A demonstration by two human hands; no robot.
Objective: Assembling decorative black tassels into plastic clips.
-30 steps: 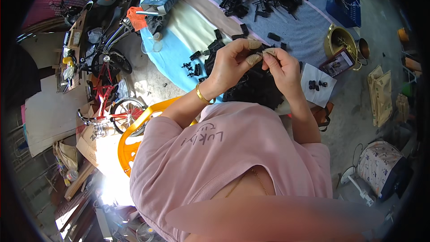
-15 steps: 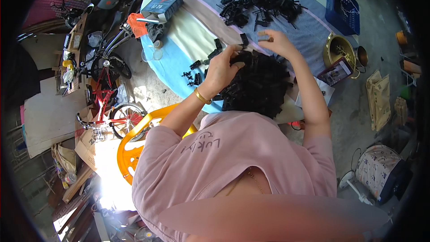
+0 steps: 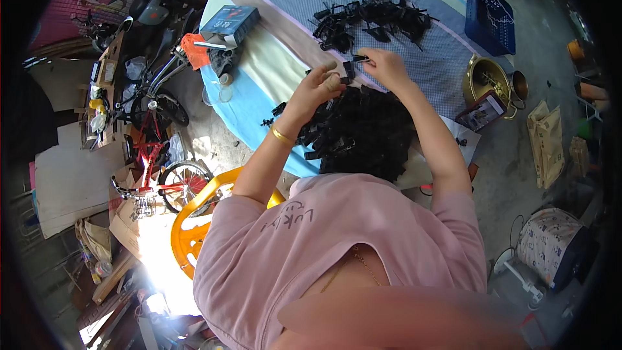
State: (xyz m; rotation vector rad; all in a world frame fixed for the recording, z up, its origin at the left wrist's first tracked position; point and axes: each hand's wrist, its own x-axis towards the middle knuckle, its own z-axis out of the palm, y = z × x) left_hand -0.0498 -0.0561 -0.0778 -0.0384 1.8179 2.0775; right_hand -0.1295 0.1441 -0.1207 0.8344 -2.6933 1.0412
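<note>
My left hand (image 3: 319, 86) is raised over the round table (image 3: 259, 71), fingers curled around a small pale piece. My right hand (image 3: 383, 67) reaches a little further out and pinches a small black plastic part (image 3: 358, 59). Just below both hands lies a big heap of black plastic parts (image 3: 359, 131) at the table's near edge. A second, looser pile of black parts (image 3: 372, 16) sits further back on the striped cloth. A gold bangle (image 3: 282, 136) is on my left wrist.
A blue box (image 3: 230, 21) and an orange rag (image 3: 193, 50) lie at the table's left side. A yellow plastic chair (image 3: 194, 220) is under me, bicycles (image 3: 152, 149) to the left. A brass bowl (image 3: 486, 78), a phone (image 3: 481, 112) and a blue crate (image 3: 490, 8) are at the right.
Both hands were held together near my chest a second ago; they have moved out over the table and apart, the right one now holding a black part.
</note>
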